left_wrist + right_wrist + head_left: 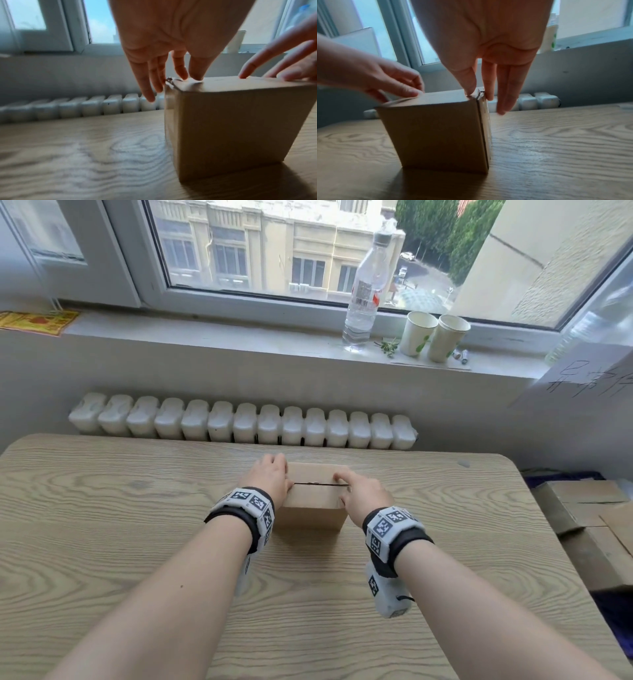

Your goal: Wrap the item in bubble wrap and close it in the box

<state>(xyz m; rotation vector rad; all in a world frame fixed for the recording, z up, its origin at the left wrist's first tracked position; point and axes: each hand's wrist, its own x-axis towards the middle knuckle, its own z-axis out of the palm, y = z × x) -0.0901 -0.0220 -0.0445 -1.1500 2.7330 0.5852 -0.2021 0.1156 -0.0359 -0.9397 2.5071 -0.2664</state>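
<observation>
Head view: two flat-fingered hands, left (271,478) and right (363,494), press one closed cardboard box (310,510) on a wooden table (137,542) below a window (274,244).

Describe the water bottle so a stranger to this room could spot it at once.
Start at the big window and drop to the white windowsill beneath it. Toward the sill's right part stands the clear plastic bottle, upright against the glass, just left of two paper cups. It is the tallest thing on the sill, see-through, with a red and white label.
</observation>
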